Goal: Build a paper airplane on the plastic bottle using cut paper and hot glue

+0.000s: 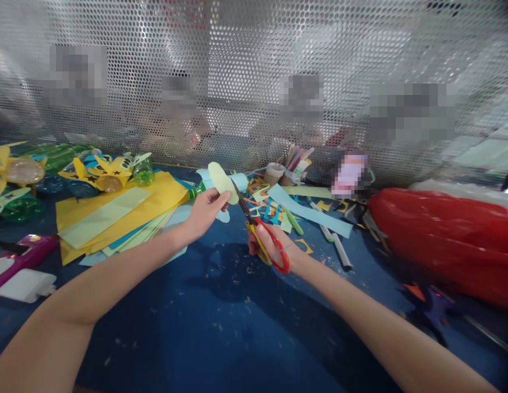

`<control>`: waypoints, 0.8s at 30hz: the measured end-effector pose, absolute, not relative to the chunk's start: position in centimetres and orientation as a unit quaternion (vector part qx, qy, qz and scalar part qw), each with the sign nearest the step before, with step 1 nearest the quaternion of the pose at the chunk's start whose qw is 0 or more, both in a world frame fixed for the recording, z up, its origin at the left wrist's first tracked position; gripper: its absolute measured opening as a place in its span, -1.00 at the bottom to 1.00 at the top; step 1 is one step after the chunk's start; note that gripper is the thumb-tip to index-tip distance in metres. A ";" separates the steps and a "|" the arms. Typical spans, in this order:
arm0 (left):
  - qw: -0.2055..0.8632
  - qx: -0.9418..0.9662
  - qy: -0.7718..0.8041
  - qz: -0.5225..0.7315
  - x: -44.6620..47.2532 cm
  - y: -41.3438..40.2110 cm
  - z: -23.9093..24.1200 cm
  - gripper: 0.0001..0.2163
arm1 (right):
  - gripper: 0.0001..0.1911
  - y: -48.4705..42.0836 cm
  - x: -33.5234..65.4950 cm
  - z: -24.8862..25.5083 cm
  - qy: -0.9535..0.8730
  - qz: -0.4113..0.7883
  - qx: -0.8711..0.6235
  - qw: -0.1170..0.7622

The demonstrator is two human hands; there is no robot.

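Observation:
Between the fingers of my left hand (208,212) is a pale green paper cutout (221,180) with rounded ends, held up above the blue table. My right hand (264,240) grips scissors (280,248) with red and yellow handles, and their dark blades reach up to the cutout's right edge. Whether the blades are biting into the paper I cannot tell. Behind the cutout lie light blue paper pieces (239,181) and a green bottle neck (196,191), partly hidden by my left hand.
Yellow and green paper sheets (123,213) lie at left, near plastic bottles with yellow cutouts (110,172). A purple glue gun (30,254) is at far left. Paper scraps (270,207), a light blue strip (311,210), a phone (350,174) and a red plastic bag (442,234) lie right.

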State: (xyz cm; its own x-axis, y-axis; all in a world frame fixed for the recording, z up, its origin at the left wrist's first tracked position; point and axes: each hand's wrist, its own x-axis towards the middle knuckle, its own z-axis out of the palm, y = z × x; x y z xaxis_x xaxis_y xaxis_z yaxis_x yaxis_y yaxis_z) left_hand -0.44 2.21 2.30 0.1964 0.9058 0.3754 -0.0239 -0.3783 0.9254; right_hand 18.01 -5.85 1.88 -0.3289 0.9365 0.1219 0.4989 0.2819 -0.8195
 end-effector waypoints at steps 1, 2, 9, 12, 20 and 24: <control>0.435 0.639 0.347 0.531 -0.4 2.2 2.3 -0.72 | -0.38 -5.8 17.9 1.8 -0.726 0.361 -0.491 0.319; 0.433 0.641 0.348 0.530 -0.4 2.2 2.3 -0.72 | -0.39 -5.9 17.9 1.7 -0.713 0.376 -0.495 0.325; 0.417 0.647 0.359 0.528 -0.5 2.2 2.2 -0.73 | -0.39 -5.9 17.6 1.7 -0.673 0.425 -0.508 0.329; 0.410 0.654 0.362 0.523 -0.6 2.2 2.2 -0.73 | -0.39 -6.1 17.6 1.9 -0.687 0.413 -0.500 0.328; 0.384 0.668 0.369 0.520 -0.6 2.0 2.9 -0.75 | -0.42 -6.0 18.1 1.8 -0.733 0.356 -0.490 0.308; 0.386 0.669 0.368 0.518 -0.7 1.8 3.2 -0.76 | -0.40 -6.0 18.1 2.0 -0.744 0.344 -0.489 0.298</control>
State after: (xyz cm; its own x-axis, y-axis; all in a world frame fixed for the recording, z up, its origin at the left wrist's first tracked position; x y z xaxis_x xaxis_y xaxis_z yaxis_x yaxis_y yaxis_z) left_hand -0.66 1.81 3.25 0.1927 0.8922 0.4084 0.0919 -0.4308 0.8978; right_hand 18.14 -5.98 2.03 -0.3446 0.9325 0.1081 0.5222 0.2861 -0.8034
